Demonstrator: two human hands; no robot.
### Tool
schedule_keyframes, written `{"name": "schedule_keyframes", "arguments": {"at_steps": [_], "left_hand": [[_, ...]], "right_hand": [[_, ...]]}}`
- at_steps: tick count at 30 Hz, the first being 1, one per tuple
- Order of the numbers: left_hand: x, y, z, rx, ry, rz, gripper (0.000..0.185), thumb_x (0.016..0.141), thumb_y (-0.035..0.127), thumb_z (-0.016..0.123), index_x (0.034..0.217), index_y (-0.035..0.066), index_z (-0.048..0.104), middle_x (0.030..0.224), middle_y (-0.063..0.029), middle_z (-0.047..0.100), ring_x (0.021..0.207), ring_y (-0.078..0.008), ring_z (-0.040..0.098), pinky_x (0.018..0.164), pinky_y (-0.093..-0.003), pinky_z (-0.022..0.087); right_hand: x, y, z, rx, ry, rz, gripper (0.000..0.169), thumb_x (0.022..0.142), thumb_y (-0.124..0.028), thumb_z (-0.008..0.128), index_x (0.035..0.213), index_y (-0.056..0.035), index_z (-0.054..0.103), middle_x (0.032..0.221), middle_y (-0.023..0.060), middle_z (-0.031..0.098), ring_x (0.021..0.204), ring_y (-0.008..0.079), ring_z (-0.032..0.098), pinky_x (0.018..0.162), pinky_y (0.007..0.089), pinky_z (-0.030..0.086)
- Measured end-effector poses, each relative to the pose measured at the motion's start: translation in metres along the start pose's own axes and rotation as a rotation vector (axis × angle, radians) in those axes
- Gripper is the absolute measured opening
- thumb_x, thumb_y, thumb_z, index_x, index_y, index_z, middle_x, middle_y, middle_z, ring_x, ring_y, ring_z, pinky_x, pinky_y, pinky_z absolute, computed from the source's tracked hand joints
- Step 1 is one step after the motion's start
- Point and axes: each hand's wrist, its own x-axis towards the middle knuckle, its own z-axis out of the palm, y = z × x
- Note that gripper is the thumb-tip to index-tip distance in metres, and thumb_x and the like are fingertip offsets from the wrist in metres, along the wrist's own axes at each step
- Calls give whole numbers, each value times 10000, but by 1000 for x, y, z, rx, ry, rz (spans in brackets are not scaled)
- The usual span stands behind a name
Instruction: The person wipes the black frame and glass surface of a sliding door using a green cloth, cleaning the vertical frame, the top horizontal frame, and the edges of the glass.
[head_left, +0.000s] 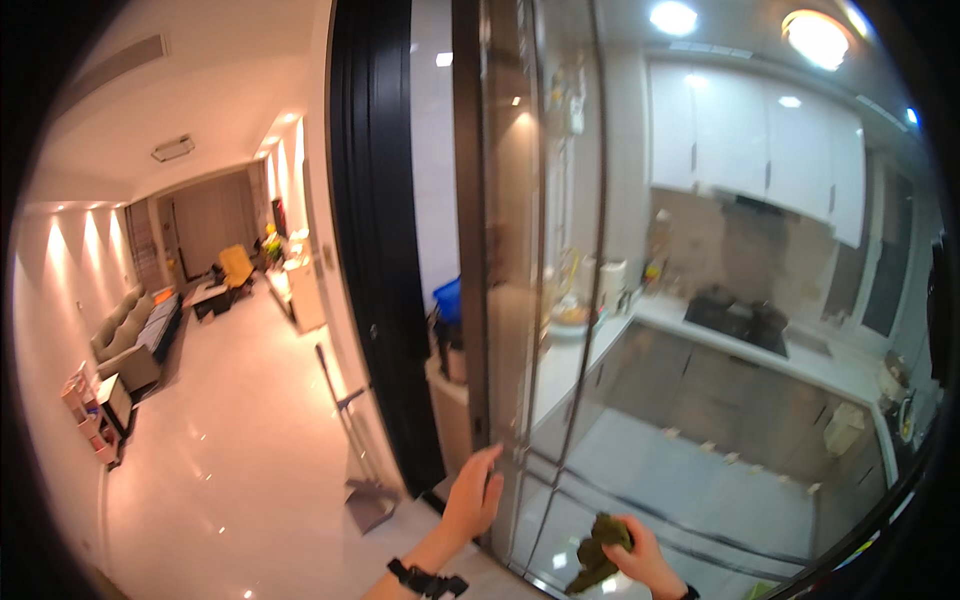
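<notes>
My left hand (474, 495) is raised at the edge of a framed sliding glass door (517, 300), its fingers apart and holding nothing. Whether the fingertips touch the door frame, I cannot tell. Lower right, my right hand (637, 555) grips a crumpled dark green cloth (600, 551), which hangs down in front of the glass. Dark bands are on both wrists.
A long-handled dustpan (371, 502) stands by the wall left of the black door frame (379, 225). Behind the glass are a kitchen counter (675, 330) and a cooktop (735, 322). A sofa (135, 345) stands far left.
</notes>
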Motion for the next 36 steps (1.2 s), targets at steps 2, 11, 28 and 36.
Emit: {"name": "schedule_keyframes", "arguments": {"at_steps": [2, 11, 28, 36], "left_hand": [[20, -24, -13, 13, 16, -25, 394, 955, 168, 479, 1307, -8, 462, 1195, -198, 539, 991, -313, 554, 899, -367, 447], [109, -100, -63, -67, 23, -104, 387, 1009, 198, 373, 1314, -34, 428, 1270, -198, 508, 1187, -306, 505, 1022, -351, 368], [228, -192, 6, -1098, -535, -94, 824, 956, 646, 152, 1517, 51, 55, 1576, -65, 137, 1443, -226, 141, 1168, -359, 86], [234, -219, 26, -1328, -774, -16, 831, 969, 611, 138, 1495, -5, -49, 1583, -126, -29, 1458, -223, -36, 1163, -355, -40]], "right_hand": [[35, 8, 31, 44, -67, -26, 434, 789, -64, 649, 1200, -8, 523, 970, 80, 637, 893, 132, 594, 794, 293, 488], [113, -5, 105, 110, -355, 6, 453, 761, -91, 653, 1184, -16, 513, 1003, 134, 614, 892, 254, 621, 807, 333, 491], [124, -22, 208, 12, 310, 236, 457, 727, -18, 634, 1162, -16, 494, 1052, 107, 583, 948, 189, 582, 846, 301, 462], [195, -29, 267, -244, 1203, -187, 510, 733, 47, 652, 1150, -20, 366, 1083, 136, 511, 1007, 199, 534, 868, 321, 449]]}}
